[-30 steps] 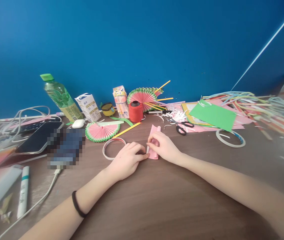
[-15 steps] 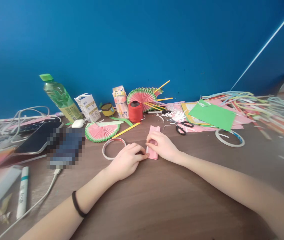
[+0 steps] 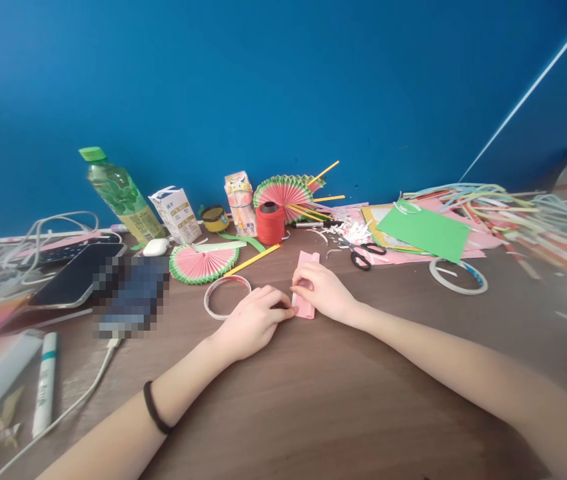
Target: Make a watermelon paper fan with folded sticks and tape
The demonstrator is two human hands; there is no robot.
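A narrow folded piece of pink paper [image 3: 306, 308] lies on the table in the middle, with a whitish strip along its left edge. My left hand [image 3: 253, 323] pinches the lower left edge of this paper, thumb and forefinger together. Across the paper rests my right hand [image 3: 327, 291], its fingers curled and its thumb and forefinger closed at the left edge; whether they grip the strip or the paper itself is hidden. Just behind my left hand lies a roll of white tape [image 3: 208, 308].
Scissors [image 3: 362, 259] lie behind my right hand, near a green sheet [image 3: 426, 230] and a second tape roll [image 3: 480, 290]. Red thread spool [image 3: 270, 225], pleated watermelon fan [image 3: 203, 263], cartons and a bottle [image 3: 123, 200] line the back. A phone [image 3: 76, 277] and marker [image 3: 46, 387] are left.
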